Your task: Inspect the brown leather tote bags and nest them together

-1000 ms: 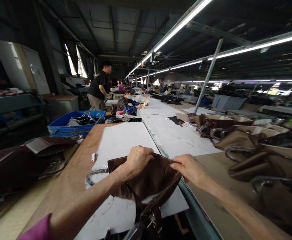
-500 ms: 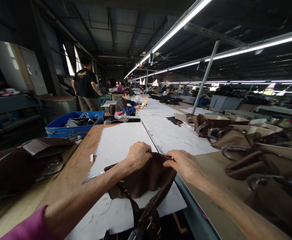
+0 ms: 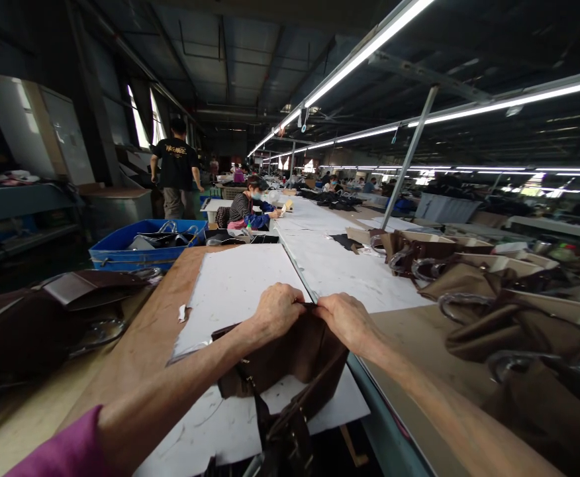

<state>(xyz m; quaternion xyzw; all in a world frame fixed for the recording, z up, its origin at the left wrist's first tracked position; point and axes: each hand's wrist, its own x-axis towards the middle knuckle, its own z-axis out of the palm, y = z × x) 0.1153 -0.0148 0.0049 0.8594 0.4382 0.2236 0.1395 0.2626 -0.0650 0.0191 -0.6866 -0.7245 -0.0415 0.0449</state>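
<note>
A dark brown leather bag (image 3: pixel 290 354) lies on a white sheet (image 3: pixel 235 285) at the near end of a long wooden worktable (image 3: pixel 145 344). My left hand (image 3: pixel 276 310) is closed on the bag's far edge. Right beside it, my right hand (image 3: pixel 343 318) pinches the same edge; the two hands almost touch. A strap with a metal buckle (image 3: pixel 290 437) hangs from the bag towards me.
Several brown bags (image 3: pixel 473 285) are stacked on the table at the right, and another brown bag (image 3: pixel 46 318) lies at the left. A blue crate (image 3: pixel 126 248) stands behind it. A seated person (image 3: pixel 247 205) works further along; another person (image 3: pixel 173 172) stands at the left.
My right hand has slid left along the bag's edge until it meets my left hand. The standing person at the left has turned and moved away.
</note>
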